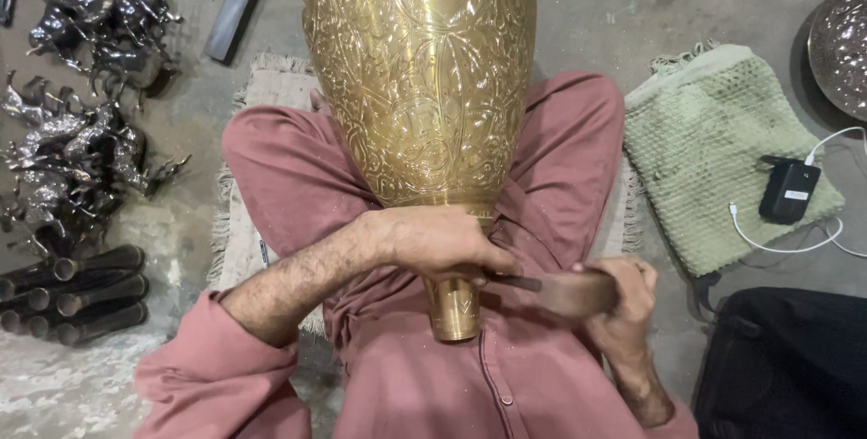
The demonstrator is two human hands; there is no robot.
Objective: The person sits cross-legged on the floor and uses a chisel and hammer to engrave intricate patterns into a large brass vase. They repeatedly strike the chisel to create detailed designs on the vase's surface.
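On the concrete floor [741,5], dark metal horse figurines [81,105] lie heaped at the left, with a row of dark metal tubes [72,299] below them. A flat black bar [234,17] lies near the top. At the right, a green woven mat [713,150] carries a black charger [789,190] with a white cable [768,242]. A black bag [786,367], perhaps, sits below it.
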